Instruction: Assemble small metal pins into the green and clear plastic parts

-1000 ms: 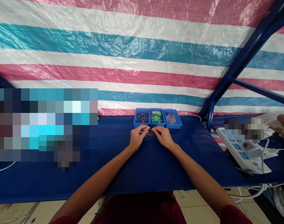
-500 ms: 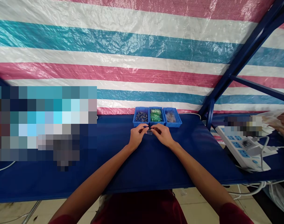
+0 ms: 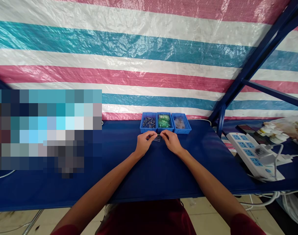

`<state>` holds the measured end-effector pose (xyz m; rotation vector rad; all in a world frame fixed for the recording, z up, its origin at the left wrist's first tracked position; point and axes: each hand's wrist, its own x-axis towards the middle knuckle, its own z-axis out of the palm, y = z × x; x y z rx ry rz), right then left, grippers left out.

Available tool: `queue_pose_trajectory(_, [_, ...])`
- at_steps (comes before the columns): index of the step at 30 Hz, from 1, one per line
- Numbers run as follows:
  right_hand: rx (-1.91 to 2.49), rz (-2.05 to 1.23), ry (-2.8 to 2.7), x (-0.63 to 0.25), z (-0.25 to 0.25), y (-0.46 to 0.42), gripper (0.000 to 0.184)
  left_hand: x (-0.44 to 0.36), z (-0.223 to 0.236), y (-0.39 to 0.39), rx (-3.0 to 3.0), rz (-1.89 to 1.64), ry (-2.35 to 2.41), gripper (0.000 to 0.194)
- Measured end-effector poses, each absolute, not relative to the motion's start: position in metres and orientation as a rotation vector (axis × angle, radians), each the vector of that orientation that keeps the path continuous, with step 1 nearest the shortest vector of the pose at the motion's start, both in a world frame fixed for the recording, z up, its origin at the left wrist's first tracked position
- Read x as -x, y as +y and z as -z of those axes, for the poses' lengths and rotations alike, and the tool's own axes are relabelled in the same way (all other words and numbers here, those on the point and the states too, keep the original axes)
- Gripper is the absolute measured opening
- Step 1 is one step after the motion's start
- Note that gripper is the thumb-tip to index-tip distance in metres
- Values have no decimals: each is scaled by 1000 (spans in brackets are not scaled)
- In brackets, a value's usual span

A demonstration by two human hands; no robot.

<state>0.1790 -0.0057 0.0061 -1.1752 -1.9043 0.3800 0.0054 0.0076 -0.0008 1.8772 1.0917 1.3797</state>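
- A thin bright piece [image 3: 158, 134] is pinched between the fingertips [image 3: 154, 133] of both hands, and a small clear plastic bag [image 3: 157, 139] lies just under it.
- The left hand [image 3: 144, 143] and right hand [image 3: 172, 142] are almost same place as before, fingers closed narrow.
- Three blue plastic bins [image 3: 165, 122] stand just beyond the hands.

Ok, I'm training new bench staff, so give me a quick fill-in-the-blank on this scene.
The three bins are ____.
The middle bin holds ____ packets.
The left hand and right hand hold a small clear piece, with a power strip off to their ____.

Missing words: blue; green; right.
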Motion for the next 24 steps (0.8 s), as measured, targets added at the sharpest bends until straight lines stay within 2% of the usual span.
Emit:
queue_pose_trajectory(6, [1169,-425,-1895,-178,-3,-6,22,-4,3,10,-1816,-1357,1115,25])
queue_pose_trajectory(14, [1100,-366,-1923,-177,-4,-7,26,-3,-1,7,-1777,-1353,1167,32])
queue_pose_trajectory(24, [1109,-325,-1921,-180,-1,-4,29,-7,1,8,-1637,-1394,991,29])
